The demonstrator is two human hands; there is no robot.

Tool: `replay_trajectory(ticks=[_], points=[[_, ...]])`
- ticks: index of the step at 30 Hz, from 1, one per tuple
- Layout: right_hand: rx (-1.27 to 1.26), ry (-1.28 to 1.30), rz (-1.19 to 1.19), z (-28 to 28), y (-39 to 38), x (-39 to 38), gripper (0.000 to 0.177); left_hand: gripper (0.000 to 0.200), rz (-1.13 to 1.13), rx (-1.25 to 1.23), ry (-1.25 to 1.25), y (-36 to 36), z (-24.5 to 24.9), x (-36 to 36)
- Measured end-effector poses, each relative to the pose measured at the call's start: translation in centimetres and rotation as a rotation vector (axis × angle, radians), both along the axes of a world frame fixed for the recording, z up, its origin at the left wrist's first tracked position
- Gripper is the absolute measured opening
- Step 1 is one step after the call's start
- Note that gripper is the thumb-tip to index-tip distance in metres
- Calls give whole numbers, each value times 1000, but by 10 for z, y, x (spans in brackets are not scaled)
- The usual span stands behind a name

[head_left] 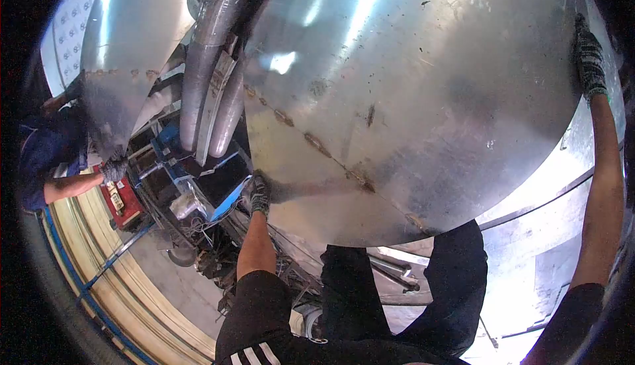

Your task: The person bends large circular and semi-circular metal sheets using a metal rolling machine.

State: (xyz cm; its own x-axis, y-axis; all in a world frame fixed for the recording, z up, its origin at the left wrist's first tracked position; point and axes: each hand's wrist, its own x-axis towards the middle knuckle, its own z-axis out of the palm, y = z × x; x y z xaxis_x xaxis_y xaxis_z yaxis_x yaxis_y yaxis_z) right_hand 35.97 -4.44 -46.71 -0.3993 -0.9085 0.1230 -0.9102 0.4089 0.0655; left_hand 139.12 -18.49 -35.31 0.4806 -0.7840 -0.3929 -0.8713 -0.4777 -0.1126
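Note:
A large shiny metal sheet (410, 100) with a line of brown weld marks fills the upper right, in front of my body. My left hand (258, 194), in a grey knit glove, is closed on the sheet's left edge near its lower corner. At the far right, my right hand (589, 57), gloved too, lies along the sheet's right edge with its fingers pointing up; how they bend is hard to see. The sheet hides what lies behind it.
At the left, a co-worker's gloved hand (114, 168) is at another metal sheet (126, 54). Between the sheets are large metal rollers (211, 54) and a blue frame (230, 200). A red box (126, 203) and tangled scrap (225, 259) lie below.

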Motion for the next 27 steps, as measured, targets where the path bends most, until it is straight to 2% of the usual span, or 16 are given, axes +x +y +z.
replay_trajectory(ticks=[1, 3, 5, 6, 8, 9, 10, 12, 13, 18, 19, 22, 24, 25, 27], points=[[196, -122, -138, 8, -5, 1, 49, 60, 11, -2, -6, 1, 2, -2], [191, -49, -117, 22, -13, 19, 49, 60, 18, 3, -34, 3, -3, 2], [185, 18, -103, 18, -15, 18, 49, 61, 28, -6, -55, 6, -11, 13], [107, 20, -47, 9, -13, 8, 49, 61, 48, -19, -44, 6, -11, 3], [26, 21, 10, -8, -10, -13, 49, 59, 158, -92, 128, 11, -6, -26], [-23, -106, 11, -14, -10, -22, 48, 58, 268, -166, 298, 12, 0, -40], [-73, -231, 10, -21, -8, -31, 48, 58, 268, -166, 294, 7, 9, -57], [-21, -203, -20, -26, -10, -40, 49, 48, -13, 205, -260, 0, 19, -82], [32, -171, -50, -27, -10, -44, 49, 48, -14, 208, -262, 2, 18, -79], [100, -42, -28, -22, -31, -46, 58, 46, -494, 345, -452, 16, -11, -13], [123, -4, -14, -25, -30, -49, 60, 46, -492, 345, -452, 16, -9, -17], [252, 178, 23, -15, -45, -47, 67, 64, -11, 230, -59, 16, 0, -64], [513, 471, 101, -5, -56, -38, 72, 80, 306, 141, 187, 21, 12, -82], [665, 625, 157, 9, -63, -31, 74, 80, 304, 134, 183, 25, 5, -73], [906, 765, 298, 50, -76, 9, 80, 80, 297, 99, 200, 31, 0, -66]])
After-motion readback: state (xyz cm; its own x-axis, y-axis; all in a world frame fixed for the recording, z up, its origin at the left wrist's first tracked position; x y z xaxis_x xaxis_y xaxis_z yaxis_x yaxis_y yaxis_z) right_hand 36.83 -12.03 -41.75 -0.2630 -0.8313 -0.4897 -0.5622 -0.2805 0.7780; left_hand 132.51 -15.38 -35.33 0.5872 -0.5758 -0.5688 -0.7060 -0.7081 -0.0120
